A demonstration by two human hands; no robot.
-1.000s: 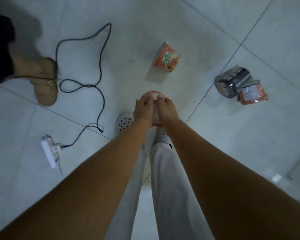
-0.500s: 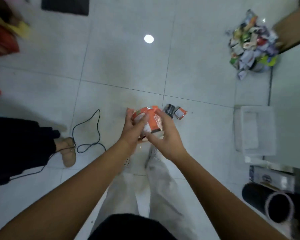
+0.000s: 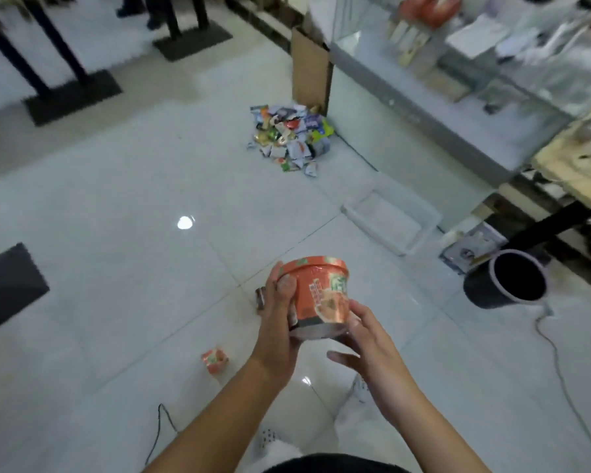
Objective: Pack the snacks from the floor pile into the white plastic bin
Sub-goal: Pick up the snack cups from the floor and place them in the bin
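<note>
— What do we see on the far left?

— A flat black table base (image 3: 11, 288) on the pale tiled floor (image 3: 116, 206). Further in, a small orange snack cup (image 3: 215, 360) lies tipped on a tile. A thin black cable (image 3: 161, 428) loops near the bottom edge.

— And our hands?

— Our left hand (image 3: 280, 322) grips the orange noodle bowl (image 3: 318, 295) by its left side, fingers curled up the wall toward the rim. Just behind that hand we glimpse a dark tin (image 3: 260, 298) on the floor, mostly hidden.

— So the bowl is off the floor?

— Yes, we hold it in the air in front of us, lid uppermost and leaning a little. Our right hand (image 3: 369, 339) cups its lower right edge, fingers bent round the base, thumb standing free underneath.

— Where is the snack pile?

— The snack pile (image 3: 289, 138) lies well beyond the bowl. It is at the foot of a cardboard sheet (image 3: 309, 73) propped by a glass counter (image 3: 406, 107).

— And the bin?

— The white plastic bin (image 3: 372, 232) sits on the floor right of the pile, near the counter, open top upward. It is well apart from the bowl.

— Anything further right?

— A black bucket (image 3: 509, 281) has its dark mouth turned toward us, and a white cable (image 3: 567, 380) trails across the tiles below it.
</note>
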